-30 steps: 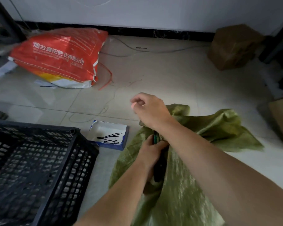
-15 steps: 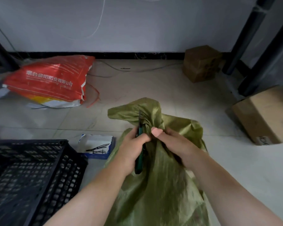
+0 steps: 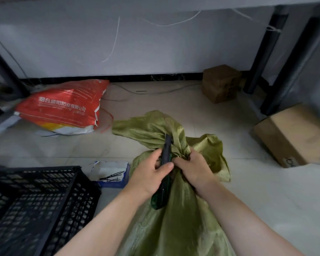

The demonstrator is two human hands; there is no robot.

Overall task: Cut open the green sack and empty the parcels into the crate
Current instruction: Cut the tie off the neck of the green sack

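Knife at the sack's tied neck

The left hand (image 3: 151, 174) grips a knife (image 3: 163, 172) against the neck of the green sack (image 3: 174, 218), which the right hand (image 3: 194, 169) clenches; the crate (image 3: 35, 200) sits left on the floor.

1 head-worn camera looks forward and down, close over the floor (image 3: 174, 100).

I take the green sack (image 3: 174, 215) as my landmark: just to its left a small blue-and-white box (image 3: 112, 173) and the black crate (image 3: 35, 206) block the floor. To its right the tiles lie bare up to a cardboard box (image 3: 292, 135). Behind it, open floor runs between the red bag (image 3: 63, 106) and a brown carton (image 3: 220, 83).
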